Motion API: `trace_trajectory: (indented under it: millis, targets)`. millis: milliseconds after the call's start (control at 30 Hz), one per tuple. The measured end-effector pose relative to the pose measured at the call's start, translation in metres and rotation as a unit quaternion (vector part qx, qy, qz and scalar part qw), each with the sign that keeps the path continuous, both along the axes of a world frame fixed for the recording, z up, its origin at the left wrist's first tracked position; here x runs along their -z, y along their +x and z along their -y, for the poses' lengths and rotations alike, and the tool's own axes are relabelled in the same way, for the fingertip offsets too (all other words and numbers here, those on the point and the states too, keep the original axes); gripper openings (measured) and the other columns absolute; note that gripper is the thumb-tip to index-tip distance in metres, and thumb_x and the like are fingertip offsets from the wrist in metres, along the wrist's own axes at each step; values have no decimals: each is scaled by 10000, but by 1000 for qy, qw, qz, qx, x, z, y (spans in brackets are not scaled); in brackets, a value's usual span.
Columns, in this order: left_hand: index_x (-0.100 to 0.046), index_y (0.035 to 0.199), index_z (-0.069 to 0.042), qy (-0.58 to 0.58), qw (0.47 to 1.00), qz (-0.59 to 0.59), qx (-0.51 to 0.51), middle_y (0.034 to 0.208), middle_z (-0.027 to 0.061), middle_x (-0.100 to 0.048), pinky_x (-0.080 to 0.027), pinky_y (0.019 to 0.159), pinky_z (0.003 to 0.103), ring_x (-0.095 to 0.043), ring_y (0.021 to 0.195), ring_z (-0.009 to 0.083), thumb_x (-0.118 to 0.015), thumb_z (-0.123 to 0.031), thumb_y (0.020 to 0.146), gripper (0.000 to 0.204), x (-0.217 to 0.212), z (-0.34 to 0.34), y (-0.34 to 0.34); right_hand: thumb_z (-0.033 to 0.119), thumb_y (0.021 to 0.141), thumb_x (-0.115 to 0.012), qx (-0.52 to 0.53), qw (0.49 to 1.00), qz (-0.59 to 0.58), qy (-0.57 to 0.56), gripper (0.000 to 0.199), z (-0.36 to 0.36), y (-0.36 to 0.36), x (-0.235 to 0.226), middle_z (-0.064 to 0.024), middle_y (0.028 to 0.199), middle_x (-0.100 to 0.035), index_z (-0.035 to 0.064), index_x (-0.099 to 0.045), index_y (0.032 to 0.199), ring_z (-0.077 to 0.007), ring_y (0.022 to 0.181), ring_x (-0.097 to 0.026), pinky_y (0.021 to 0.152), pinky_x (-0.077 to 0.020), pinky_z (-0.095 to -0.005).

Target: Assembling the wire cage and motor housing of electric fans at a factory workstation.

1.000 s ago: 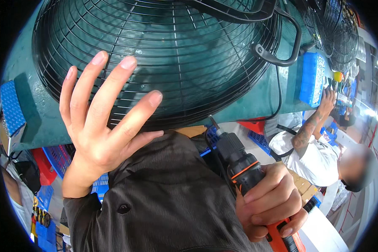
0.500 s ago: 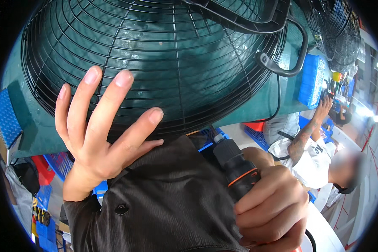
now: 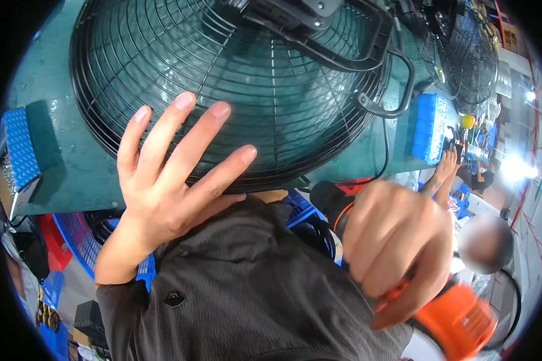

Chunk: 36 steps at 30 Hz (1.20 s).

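Observation:
A black wire fan grille (image 3: 273, 120) lies in front of me, with a black bracket (image 3: 343, 57) across its far right part and a curved tubular handle (image 3: 400, 108) on its right side. My left hand (image 3: 171, 168) is spread over the near left rim; its fingers stretch across the wires without wrapping round them. My right hand (image 3: 397, 240) is closed round an orange and black power drill (image 3: 461, 319). The drill's dark front end points left, near the grille's near right rim. Its tip is hidden or too blurred to make out.
The fan rests on a green table (image 3: 57, 174). A blue box (image 3: 427, 129) and another black fan (image 3: 464, 66) stand to the right. At the left edge is a blue textured bin (image 3: 23, 147). A co-worker's hand (image 3: 445, 165) shows on the right; a blue basket (image 3: 81, 237) sits below the table edge.
The drill has swung from pointing up at the rim to lying more sideways, and its orange rear now shows. My left hand and the fan appear further right, partly as the view shifted.

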<state>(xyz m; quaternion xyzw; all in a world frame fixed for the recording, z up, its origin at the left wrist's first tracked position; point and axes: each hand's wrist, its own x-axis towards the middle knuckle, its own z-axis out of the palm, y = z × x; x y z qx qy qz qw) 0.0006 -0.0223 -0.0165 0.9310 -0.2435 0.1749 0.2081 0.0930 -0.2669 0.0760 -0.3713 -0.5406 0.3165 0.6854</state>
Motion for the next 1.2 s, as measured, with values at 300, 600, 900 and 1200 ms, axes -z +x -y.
trace_trajectory:
  millis: [300, 600, 900, 1200]
  targets:
    - [-652, 1197, -76, 17, 998, -19, 52, 1314, 179, -577, -352, 1058, 548, -543, 1199, 375, -761, -491, 697, 659, -48, 2, 14, -54, 728, -730, 391, 912, 119, -40, 286, 96, -61, -15, -80, 745, -598, 58, -623, 968, -207, 646, -577, 576, -481, -335]
    - [-489, 1394, -35, -241, 890, -309, 231, 1344, 134, -537, -447, 1024, 366, -539, 1220, 223, -600, -153, 947, 475, -97, 92, 93, 132, 755, -621, 458, 531, 559, -443, 294, 148, -40, 17, -94, 1058, -592, 87, -630, 1046, -294, 1154, -542, 1091, -364, -485]
    - [-409, 1443, -19, -204, 861, -437, 158, 1055, 75, -638, -444, 769, 232, -557, 915, 107, -618, -285, 968, 583, -101, 157, 122, 79, 795, -599, 546, 453, 562, -425, 392, 186, -8, 81, -153, 1365, -530, 87, -643, 1184, -315, 1291, -492, 1059, -418, -405]
    - [-527, 1332, 27, -288, 889, -312, 172, 905, 8, -616, -409, 712, 216, -562, 811, 80, -635, -301, 938, 524, -195, 105, 97, -115, 753, -550, 670, 547, 369, -339, 517, 195, -12, 99, -142, 1385, -539, 32, -624, 1243, -326, 1327, -461, 1123, -344, -405]
